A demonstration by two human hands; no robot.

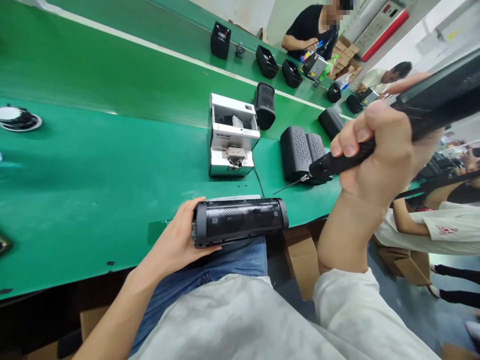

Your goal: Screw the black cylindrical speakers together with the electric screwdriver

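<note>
My left hand (183, 232) grips one end of a black speaker housing (243, 220), which lies on its side at the bench's near edge, over my lap. Its glossy face with perforated patches points up toward me. Raised on the right, my right hand (386, 145) is wrapped round a black electric screwdriver (341, 160). The screwdriver's thin bit slants down to the left and ends above the speaker's right end, apart from it. Just behind the speaker stands a white screw feeder (232, 135) with a metal pick-up part at its front.
Black textured speaker shells (300, 150) stand right of the feeder, and a black speaker box (264, 106) behind it. A round speaker part (17, 118) lies far left on the green bench (112, 190). A cardboard box (302, 260) sits below. Other people work across and to the right.
</note>
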